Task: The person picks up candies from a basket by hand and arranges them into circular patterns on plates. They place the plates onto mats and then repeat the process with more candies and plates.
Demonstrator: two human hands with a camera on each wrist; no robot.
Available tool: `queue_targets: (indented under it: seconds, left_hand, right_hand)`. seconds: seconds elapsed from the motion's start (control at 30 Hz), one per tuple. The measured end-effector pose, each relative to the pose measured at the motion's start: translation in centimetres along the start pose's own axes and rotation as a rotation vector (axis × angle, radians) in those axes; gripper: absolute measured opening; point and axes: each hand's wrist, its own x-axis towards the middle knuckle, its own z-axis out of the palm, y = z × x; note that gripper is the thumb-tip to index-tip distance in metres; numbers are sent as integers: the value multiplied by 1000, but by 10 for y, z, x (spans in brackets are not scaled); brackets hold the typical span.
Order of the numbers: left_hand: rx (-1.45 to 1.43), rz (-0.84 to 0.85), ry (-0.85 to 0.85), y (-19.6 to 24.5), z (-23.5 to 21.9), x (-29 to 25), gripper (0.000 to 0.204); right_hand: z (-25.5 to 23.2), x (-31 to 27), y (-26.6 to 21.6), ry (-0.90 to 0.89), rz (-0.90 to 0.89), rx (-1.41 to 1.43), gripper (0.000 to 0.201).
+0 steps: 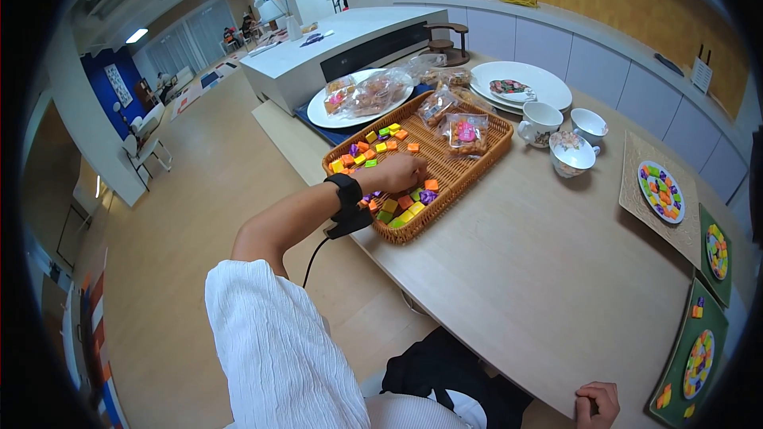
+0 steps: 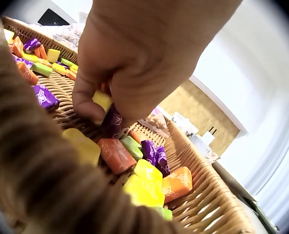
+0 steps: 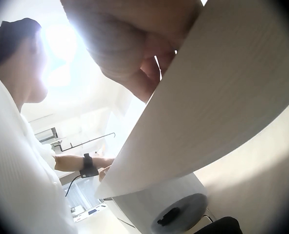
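Note:
My left hand (image 1: pixel 401 173) reaches down into a rectangular wicker basket (image 1: pixel 459 193). Its thumb and fingers pinch a yellow wrapped candy (image 2: pixel 102 100), with a purple wrapped candy (image 2: pixel 113 121) right at the fingertips. Around it in the basket lie several loose candies in orange, yellow, green and purple wrappers, among them an orange candy (image 2: pixel 116 155). Clear bags of snacks (image 1: pixel 466 133) fill the far end of the basket. My right hand (image 1: pixel 598 403) rests at the table's near edge, fingers loosely bent, holding nothing.
On the right, small plates ringed with candies (image 1: pixel 661 192) sit on a woven placemat (image 1: pixel 636 165) and green placemats (image 1: pixel 666 373). Behind the basket stand a white plate of bagged snacks (image 1: pixel 319 111), stacked plates (image 1: pixel 548 89), and cups and a bowl (image 1: pixel 539 121).

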Motion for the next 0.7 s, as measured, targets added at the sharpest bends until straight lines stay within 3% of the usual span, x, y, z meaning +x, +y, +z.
queue_targets:
  seconds: [0.1,0.2,0.27,0.33,0.37,0.4,0.47,0.57,0.7]
  left_hand:
    - [-55,-139,38,-3,-8,-5,14]
    - [-498,-330,61,1,-36,-1,11]
    - [-814,-375,105,59,-63,-4,15]
    - [-1062,-150,59,121,-61,1,16]
    - [-1136,-72,38,153,-46,9,14]
    - [-1268,-20,-23,188,-33,11,10]
    - [-1611,101,-332,250,1,18,11]
    - [-1816,135,-554,328,37,9,13]
    - [-1861,-11,-553,366,79,30,19]
  right_hand:
    - [-7,5,-5,-69,29,-5,10]
    - [-22,18,-17,-182,42,-45,10]
    - [-35,34,-26,-214,-94,-130,11]
    - [-48,59,-44,-179,-226,-213,14]
    - [-49,75,-50,-177,-320,-263,29]
    - [-47,92,-55,-171,-408,-314,50]
    - [-32,113,-74,11,-503,-389,44]
    - [-28,134,-83,71,-439,-389,43]
    - [-37,135,-45,113,-310,-367,34]
